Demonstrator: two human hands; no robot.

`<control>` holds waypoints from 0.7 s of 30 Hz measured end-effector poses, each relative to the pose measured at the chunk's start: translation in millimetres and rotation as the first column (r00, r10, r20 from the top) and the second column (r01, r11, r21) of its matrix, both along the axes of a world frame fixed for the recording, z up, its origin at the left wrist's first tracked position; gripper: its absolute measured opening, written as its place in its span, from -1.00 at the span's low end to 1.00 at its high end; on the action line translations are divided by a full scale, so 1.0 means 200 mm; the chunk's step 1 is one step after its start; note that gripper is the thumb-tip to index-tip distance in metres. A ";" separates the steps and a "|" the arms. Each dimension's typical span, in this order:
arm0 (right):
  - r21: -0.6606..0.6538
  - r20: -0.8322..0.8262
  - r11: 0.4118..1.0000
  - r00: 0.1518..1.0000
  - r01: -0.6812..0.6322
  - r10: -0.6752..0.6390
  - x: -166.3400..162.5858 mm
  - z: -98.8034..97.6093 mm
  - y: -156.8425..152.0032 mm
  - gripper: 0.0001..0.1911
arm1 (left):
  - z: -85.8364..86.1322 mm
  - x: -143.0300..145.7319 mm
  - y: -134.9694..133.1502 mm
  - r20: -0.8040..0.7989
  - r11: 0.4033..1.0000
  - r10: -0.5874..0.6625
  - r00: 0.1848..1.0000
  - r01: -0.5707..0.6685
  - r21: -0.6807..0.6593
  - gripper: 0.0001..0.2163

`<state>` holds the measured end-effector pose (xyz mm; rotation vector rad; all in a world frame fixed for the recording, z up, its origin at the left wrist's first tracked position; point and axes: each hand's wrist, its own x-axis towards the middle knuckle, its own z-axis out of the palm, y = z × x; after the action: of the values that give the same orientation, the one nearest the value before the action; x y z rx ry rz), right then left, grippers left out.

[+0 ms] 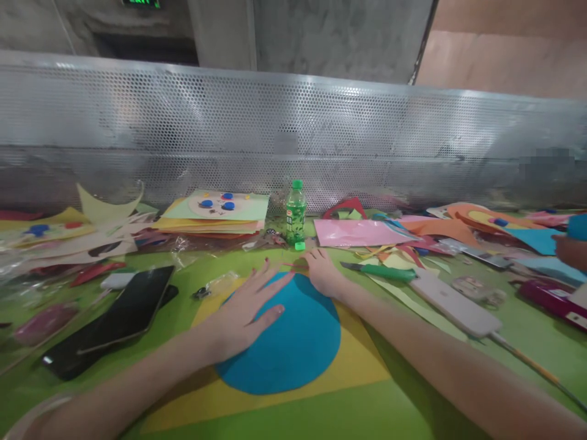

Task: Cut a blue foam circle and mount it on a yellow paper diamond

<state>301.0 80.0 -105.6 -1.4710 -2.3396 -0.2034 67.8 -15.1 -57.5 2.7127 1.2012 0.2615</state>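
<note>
My left hand (245,311) lies flat with fingers spread on the left part of a blue paper circle (287,342). The circle rests on a yellow paper sheet (348,366) on the green table. My right hand (323,272) sits at the circle's far edge, fingers curled and pinched together near a thin red and yellow paper strip (293,265); what it holds, if anything, I cannot make out.
A green bottle (296,212) stands behind the circle, its cap (299,246) beside it. A dark tablet (114,318) lies left. A green-handled cutter (380,271), white power bank (454,302) and paper scraps lie right. Paper stacks (215,214) line the perforated metal wall (293,134). Another person's arm (571,247) is far right.
</note>
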 end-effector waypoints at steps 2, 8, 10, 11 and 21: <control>-0.006 -0.002 1.000 1.000 0.008 -0.008 -0.01 0.00 0.00 -0.54 | -0.01 0.02 0.00 -0.061 0.998 -0.052 0.997 0.053 0.023 -0.50; -0.018 -0.020 1.000 1.000 0.013 -0.013 -0.01 -0.01 0.01 -0.56 | 0.02 0.04 -0.04 -0.078 0.992 -0.066 0.995 0.074 0.106 -0.41; -0.020 -0.030 1.000 0.999 0.012 -0.012 -0.01 -0.01 0.00 -0.58 | 0.03 0.05 -0.06 0.054 0.983 0.020 0.998 -0.029 0.182 -0.38; -0.022 -0.031 1.000 0.999 0.017 -0.017 -0.01 0.00 0.00 -0.59 | 0.03 0.05 -0.06 0.088 0.981 0.038 0.995 -0.054 0.188 -0.36; -0.038 -0.008 0.999 1.000 0.024 -0.024 -0.02 0.00 0.00 -0.56 | 0.02 0.07 -0.10 -0.097 0.999 -0.041 0.994 0.042 0.007 -0.35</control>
<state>297.8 80.4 -104.7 -1.5157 -2.3321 -0.1604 81.8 -34.3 -52.9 2.7837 1.1695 0.1318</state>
